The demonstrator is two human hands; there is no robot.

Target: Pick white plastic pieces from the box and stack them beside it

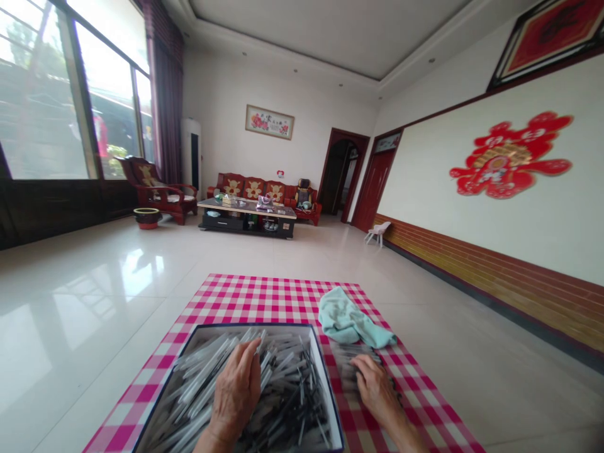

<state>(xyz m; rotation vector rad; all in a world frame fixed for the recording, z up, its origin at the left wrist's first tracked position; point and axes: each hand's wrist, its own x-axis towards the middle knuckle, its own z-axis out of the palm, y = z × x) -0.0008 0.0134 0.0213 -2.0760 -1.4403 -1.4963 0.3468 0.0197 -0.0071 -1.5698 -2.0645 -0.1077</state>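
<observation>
A shallow white box with a dark blue rim (329, 384) holds a jumble of clear, pen-like tubes (202, 384) and thin dark sticks (302, 393). Over the middle of the box is my left hand (238, 384), its fingers bent and pressed together; whatever they grip is hidden. To the right of the box, a small pile of similar thin pieces (346, 365) lies on the checked cloth, blurred. My right hand (377, 387) rests at this pile with fingers curled down. I cannot make out what is between them.
A pink and white checked cloth (264, 296) covers the table. Crumpled on it, just beyond my right hand, is a mint green cloth (349, 321). Across the tiled floor stand a low coffee table (245, 217), a wooden sofa (255, 189) and a small chair (377, 233).
</observation>
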